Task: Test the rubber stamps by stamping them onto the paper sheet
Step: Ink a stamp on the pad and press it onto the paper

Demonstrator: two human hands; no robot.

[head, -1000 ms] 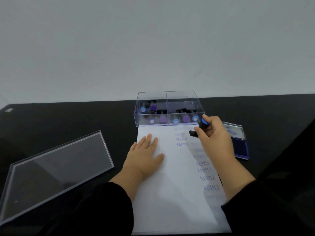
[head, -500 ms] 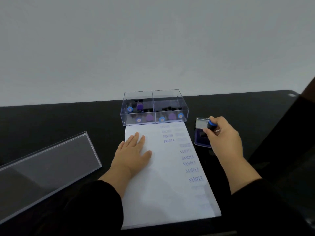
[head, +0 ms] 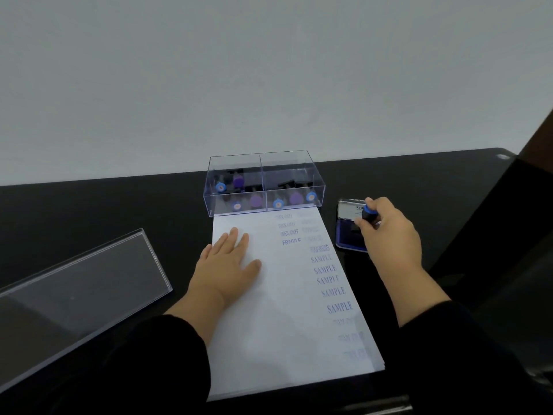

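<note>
Rubber stamp (head: 368, 213): light, rigid; right hand (head: 389, 235) pinches its knob over ink pad (head: 347, 235). Left hand (head: 227, 262) flat, pinning paper sheet (head: 284, 324).

Stamp (head: 368, 213) base hidden; lowest imprints (head: 353, 336) blurred

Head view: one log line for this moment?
step: inking | right hand: holds stamp on ink pad | left hand: flat on paper sheet | next: likely stamp paper

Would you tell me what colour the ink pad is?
Dark blue, seen in the head view: the ink pad lies under the stamp.
</note>
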